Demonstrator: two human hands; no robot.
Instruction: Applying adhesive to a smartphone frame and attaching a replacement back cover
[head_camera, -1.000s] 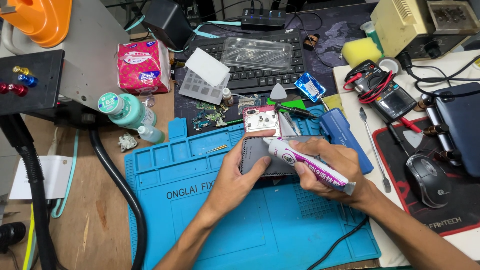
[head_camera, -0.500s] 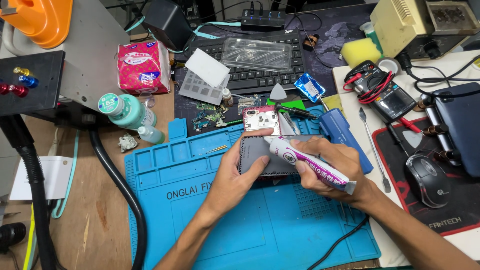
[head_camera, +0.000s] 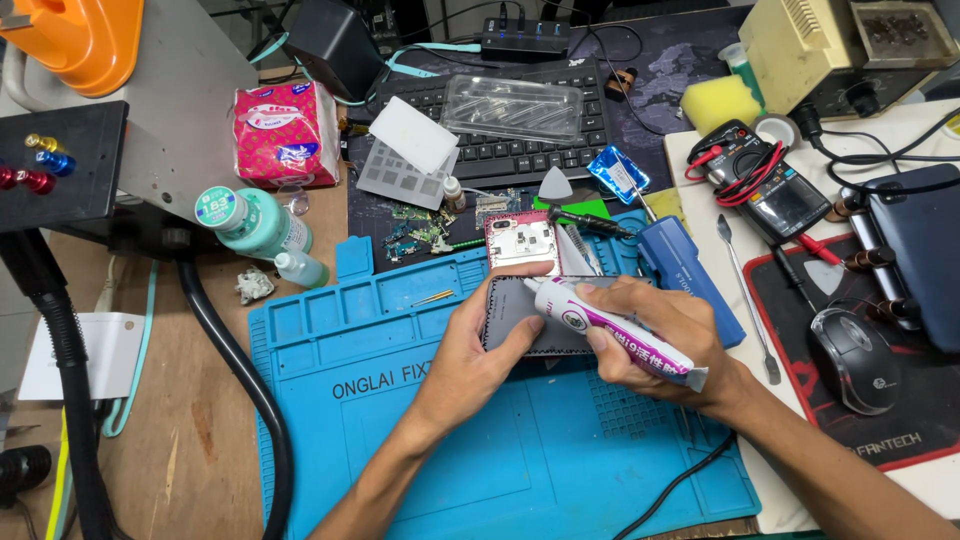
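Left hand (head_camera: 480, 345) grips the dark phone panel (head_camera: 535, 320) on the blue repair mat (head_camera: 400, 420), right hand (head_camera: 650, 335) at 3 o'clock clutches a glue tube (head_camera: 610, 330), so squeezing too hard probably floods adhesive over the edge.

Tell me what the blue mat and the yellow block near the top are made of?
The blue mat looks like soft matte silicone or rubber, with moulded little trays and raised lettering. The yellow block looks like foam sponge: dull, slightly rough, with rounded edges. Neither can be confirmed by look alone.
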